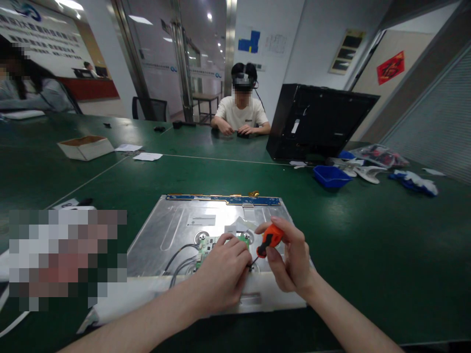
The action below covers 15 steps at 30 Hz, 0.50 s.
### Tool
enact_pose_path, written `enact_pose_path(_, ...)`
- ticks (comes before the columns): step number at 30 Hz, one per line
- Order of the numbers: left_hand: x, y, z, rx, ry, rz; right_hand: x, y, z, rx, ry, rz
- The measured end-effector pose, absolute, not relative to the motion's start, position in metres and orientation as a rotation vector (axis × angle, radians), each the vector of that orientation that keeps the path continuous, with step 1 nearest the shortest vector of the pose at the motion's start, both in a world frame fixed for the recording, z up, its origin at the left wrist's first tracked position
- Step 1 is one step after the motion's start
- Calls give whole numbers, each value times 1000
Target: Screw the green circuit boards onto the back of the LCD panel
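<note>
A metal display panel (176, 220) lies flat on the green table, with a blue circuit strip (235, 200) along its far edge. Near its middle sits a green circuit board (208, 245) with dark cables (180, 260) running off its left side. My left hand (224, 267) rests over the board with fingers curled down; what its fingertips touch is hidden. My right hand (292, 255) grips an orange and black screwdriver (271, 236), tilted, its tip down by the board's near right corner beside my left fingers.
A blue tray (331, 176), a black monitor (324, 122), a plastic bag (382, 156) and gloves (414, 182) are at the back right. An open box (86, 148) and papers (147, 156) lie back left. One person (242, 113) sits opposite, another (37, 93) at far left.
</note>
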State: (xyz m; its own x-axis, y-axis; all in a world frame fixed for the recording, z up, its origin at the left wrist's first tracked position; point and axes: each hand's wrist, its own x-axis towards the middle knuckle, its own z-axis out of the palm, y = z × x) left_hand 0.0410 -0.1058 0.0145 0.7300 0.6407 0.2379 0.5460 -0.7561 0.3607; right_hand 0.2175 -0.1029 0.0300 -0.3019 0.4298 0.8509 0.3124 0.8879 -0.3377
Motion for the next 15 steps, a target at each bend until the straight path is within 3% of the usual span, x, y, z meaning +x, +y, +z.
enact_pose_path(9, 41, -106, 14, 2650, 919, 528, 214, -101, 27, -577, -1851, -114)
enact_pose_path(15, 41, -105, 14, 2666, 904, 513, 217, -103, 32, -510, -1905, 44)
